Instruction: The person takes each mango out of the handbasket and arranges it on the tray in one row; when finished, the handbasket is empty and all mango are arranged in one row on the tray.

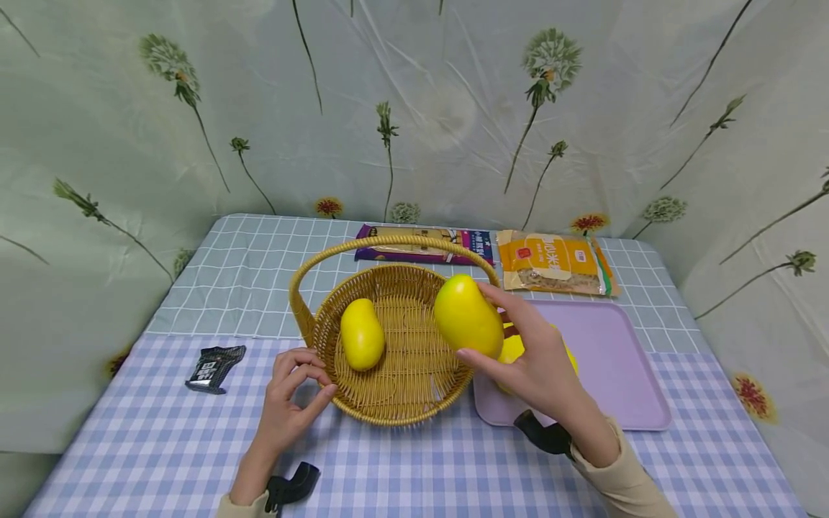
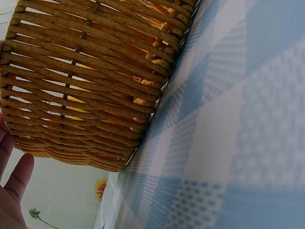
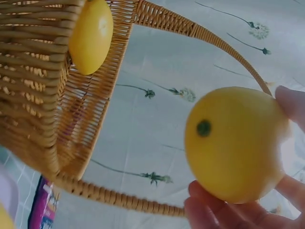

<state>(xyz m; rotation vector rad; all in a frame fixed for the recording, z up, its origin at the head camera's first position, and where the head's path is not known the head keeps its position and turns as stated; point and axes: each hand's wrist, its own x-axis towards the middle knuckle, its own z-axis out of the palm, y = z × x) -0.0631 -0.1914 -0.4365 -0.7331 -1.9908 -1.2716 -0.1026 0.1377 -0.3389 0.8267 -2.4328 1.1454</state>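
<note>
My right hand [image 1: 540, 360] grips a yellow mango [image 1: 468, 316] with a greenish top, thumb on the near side. It holds the mango over the right rim of a wicker basket [image 1: 401, 417]. Inside the basket, to the left, lies another mango [image 1: 363, 334]; the right wrist view also shows this mango [image 3: 91, 38] past the woven wall. My left hand [image 1: 291, 403] is at the basket's left front rim, its relaxed fingers and thumb touching the edge. More yellow fruit [image 1: 512, 350] on the lilac tray [image 1: 622, 367] is partly hidden behind my right hand.
The basket's tall arched handle [image 1: 388, 241] stands upright. Behind it lie a purple packet [image 1: 414, 244] and an orange-and-clear bag [image 1: 557, 262]. A small black wrapped packet [image 1: 215, 369] lies on the checked cloth at left. A floral curtain [image 1: 440, 108] hangs behind the table.
</note>
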